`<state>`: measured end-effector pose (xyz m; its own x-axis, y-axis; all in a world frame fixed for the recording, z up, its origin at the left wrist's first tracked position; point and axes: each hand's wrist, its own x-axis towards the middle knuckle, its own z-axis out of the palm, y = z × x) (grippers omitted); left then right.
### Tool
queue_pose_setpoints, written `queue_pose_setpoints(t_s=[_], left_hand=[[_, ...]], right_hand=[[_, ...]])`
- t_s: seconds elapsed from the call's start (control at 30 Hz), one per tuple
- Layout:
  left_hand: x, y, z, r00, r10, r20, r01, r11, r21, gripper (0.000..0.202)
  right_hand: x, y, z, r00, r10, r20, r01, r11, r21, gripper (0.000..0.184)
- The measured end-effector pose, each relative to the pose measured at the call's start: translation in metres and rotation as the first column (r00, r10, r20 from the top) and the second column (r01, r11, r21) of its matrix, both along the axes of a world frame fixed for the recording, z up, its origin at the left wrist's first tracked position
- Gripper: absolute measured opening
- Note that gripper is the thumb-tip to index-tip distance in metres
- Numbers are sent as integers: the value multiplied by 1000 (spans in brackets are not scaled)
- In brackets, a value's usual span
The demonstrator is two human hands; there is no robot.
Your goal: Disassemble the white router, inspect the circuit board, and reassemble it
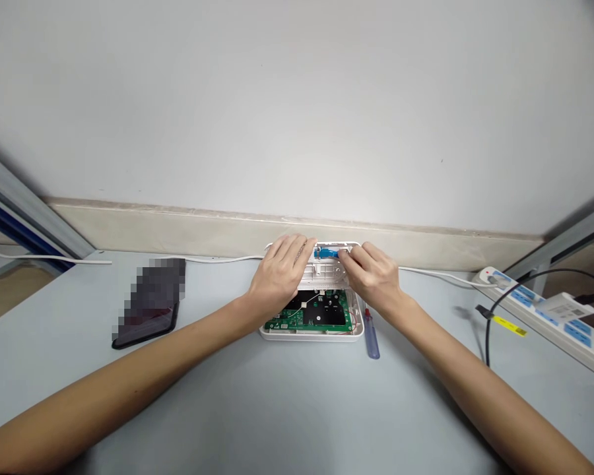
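In the head view, a white plastic device case [311,337] sits on the table with a green circuit board [287,324] exposed inside its lower half. A white cover [321,272] stands raised at the back, its ribbed inner side toward me. My left hand [280,272] grips the cover's left part, fingers together over it; the thumb is mostly hidden. My right hand [373,272] has its fingers closed at a blue plug-like connector [328,253] near the cover's top edge. A screwdriver [371,336] with a translucent bluish handle lies just right of the case.
A dark phone-like device [151,303], partly pixelated, lies at left. A white power strip [549,320] with blue sockets is at right, with a plugged-in adapter [567,307] and a black cable [488,336] bearing a yellow tag. A white cable [218,260] runs along the wall.
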<state>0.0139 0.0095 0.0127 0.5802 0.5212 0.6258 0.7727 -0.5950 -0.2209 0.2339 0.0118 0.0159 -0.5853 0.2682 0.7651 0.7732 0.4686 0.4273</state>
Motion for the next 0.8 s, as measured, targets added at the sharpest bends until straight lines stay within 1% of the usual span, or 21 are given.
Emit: queue_pose_setpoints(t_s=[0.17, 0.33, 0.6, 0.8], left_hand=[[0, 0, 0, 1000, -2, 8, 2, 1000, 2, 52], [0, 0, -1, 1000, -9, 25, 10, 1000, -17, 52], [1, 1, -1, 1000, -11, 12, 11, 1000, -9, 54], [0, 1, 0, 1000, -18, 11, 18, 1000, -4, 57]], right_hand=[[-2, 3, -2, 999, -4, -42, 5, 1000, 24, 20], [-5, 5, -1, 993, -51, -106, 52, 999, 7, 22], [-7, 4, -5, 994, -20, -107, 19, 1000, -11, 18], [-4, 2, -8, 990, 15, -141, -21, 999, -40, 17]])
